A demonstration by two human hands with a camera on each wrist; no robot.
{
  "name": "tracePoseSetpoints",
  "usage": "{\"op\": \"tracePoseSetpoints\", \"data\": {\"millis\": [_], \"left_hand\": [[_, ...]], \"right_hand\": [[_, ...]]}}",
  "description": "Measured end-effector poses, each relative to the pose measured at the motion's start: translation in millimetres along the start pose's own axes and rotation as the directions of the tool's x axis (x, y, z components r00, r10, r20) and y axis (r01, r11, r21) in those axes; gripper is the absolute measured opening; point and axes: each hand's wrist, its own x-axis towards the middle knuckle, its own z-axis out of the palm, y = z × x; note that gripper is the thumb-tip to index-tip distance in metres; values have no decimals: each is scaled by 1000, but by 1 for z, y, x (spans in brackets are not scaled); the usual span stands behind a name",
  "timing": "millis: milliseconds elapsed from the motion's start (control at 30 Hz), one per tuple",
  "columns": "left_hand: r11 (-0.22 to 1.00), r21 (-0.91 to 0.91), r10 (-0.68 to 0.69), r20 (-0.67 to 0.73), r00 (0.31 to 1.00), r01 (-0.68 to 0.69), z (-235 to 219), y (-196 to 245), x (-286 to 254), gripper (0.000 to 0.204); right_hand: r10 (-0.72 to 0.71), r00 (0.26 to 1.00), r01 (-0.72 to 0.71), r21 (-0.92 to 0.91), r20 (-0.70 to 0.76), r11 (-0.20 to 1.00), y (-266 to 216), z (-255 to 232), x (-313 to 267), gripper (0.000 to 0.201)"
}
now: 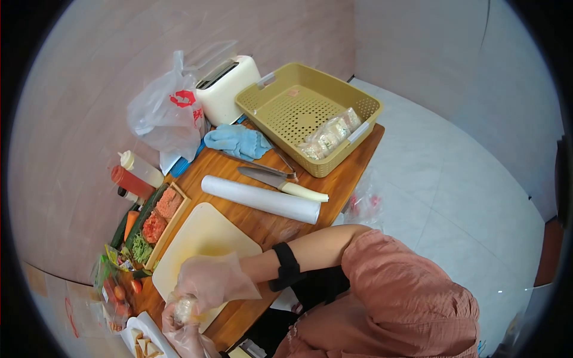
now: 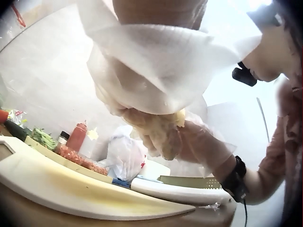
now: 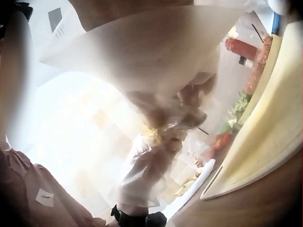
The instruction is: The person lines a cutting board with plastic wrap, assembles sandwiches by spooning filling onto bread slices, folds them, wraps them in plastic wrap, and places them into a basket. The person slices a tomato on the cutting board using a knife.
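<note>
Both hands wear loose clear plastic gloves and meet over the near left corner of the cutting board [image 1: 206, 230]. Between them is a small sandwich [image 1: 184, 309] wrapped in clear film, pale with some yellow showing. My left hand [image 1: 179, 335] grips it from below, fingers curled round its side. From above, my right hand [image 1: 209, 278] holds the film at its upper side. In the left wrist view the sandwich [image 2: 173, 142] sits between the gloved fingers, partly hidden by them. The right wrist view shows a yellow edge of the sandwich [image 3: 152, 134] between both hands.
A white tray [image 1: 132, 334] with bread triangles lies near left. Beyond the board are a film roll [image 1: 259, 200], a knife [image 1: 301, 191], a blue cloth [image 1: 237, 142], a toaster [image 1: 230, 89] and a basket [image 1: 280, 101] with wrapped sandwiches. A filling box [image 1: 170, 224] and sauce bottles [image 1: 128, 179] stand left.
</note>
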Motion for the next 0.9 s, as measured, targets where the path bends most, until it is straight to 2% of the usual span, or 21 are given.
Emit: {"op": "tracePoseSetpoints", "data": {"millis": [33, 67, 100, 133, 200, 233, 267, 300, 333, 400, 433, 467, 533, 600, 633, 700, 733, 800, 833, 867, 900], "left_hand": [[943, -309, -132, -15, 991, 121, 13, -36, -4, 51], [779, -587, -260, 16, 965, 219, 21, -55, -5, 67], [854, -516, -85, -11, 996, 67, 22, -52, -1, 71], [850, -523, -81, -5, 997, 66, 28, -41, 1, 71], [592, -801, -143, -1, 990, 85, 43, -18, -2, 70], [584, -807, -143, 4, 990, 88, 45, -22, -3, 70], [647, -760, -132, -29, 991, 64, 46, -30, -6, 67], [706, -707, -119, -61, 991, 41, 47, -37, -10, 63], [699, -713, -122, -56, 991, 46, 48, -38, -13, 63], [712, -664, -337, -39, 941, 228, 43, -36, -19, 55], [693, -595, -505, 3, 863, 407, 30, 28, -10, 34], [682, -603, -512, 11, 859, 414, 31, 30, -10, 34], [666, -609, -523, 31, 852, 431, 32, 33, -10, 32], [654, -612, -529, 49, 847, 444, 32, 35, -10, 31], [652, -612, -530, 55, 846, 448, 33, 36, -10, 30], [652, -607, -530, 63, 846, 454, 33, 36, -10, 29], [654, -604, -530, 65, 846, 456, 33, 36, -10, 28], [657, -598, -530, 68, 846, 459, 35, 29, -12, 28], [815, -505, -330, 2, 944, 286, 38, 18, -14, 27], [915, -394, -107, -37, 994, 84, 41, 10, -17, 27], [915, -395, -108, -37, 993, 85, 42, 14, -14, 27]], "right_hand": [[-11, 999, 14, -100, 30, 995, 1, -2, -3, 32], [-17, 998, 29, -198, 61, 980, 0, -4, -7, 31], [-9, 998, 21, -204, 57, 979, -5, -11, -10, 31], [67, 994, -44, -236, 92, 971, -15, -21, -15, 31], [154, 980, -116, -271, 123, 955, -27, -41, -28, 30], [195, 980, -174, -294, 43, 940, -31, -52, -35, 30], [232, 972, -233, -311, -38, 922, -35, -64, -44, 29], [292, 949, -315, -315, -121, 895, -48, -85, -53, 30], [348, 916, -397, -312, -202, 864, -66, -110, -63, 31], [476, 785, -579, -196, -396, 792, -94, -161, -86, 31], [458, 712, -651, -258, -532, 714, -117, -181, -94, 32], [376, 577, -703, -206, -725, 681, -125, -194, -107, 33], [278, 636, -641, -292, -720, 710, -126, -249, -141, 36], [258, 466, -851, -348, -847, 394, -115, -292, -171, 37], [261, 466, -853, -350, -845, 388, -113, -303, -180, 37], [235, 338, -941, -322, -912, 104, -109, -316, -193, 32], [236, 337, -941, -322, -911, 103, -105, -319, -199, 32], [155, 448, -880, -465, -880, -96, -95, -323, -208, 31], [155, 447, -881, -464, -881, -96, -89, -324, -211, 31], [165, 471, -852, -495, -867, -167, -84, -325, -215, 30], [176, 495, -818, -524, -851, -237, -80, -326, -216, 30]]}}
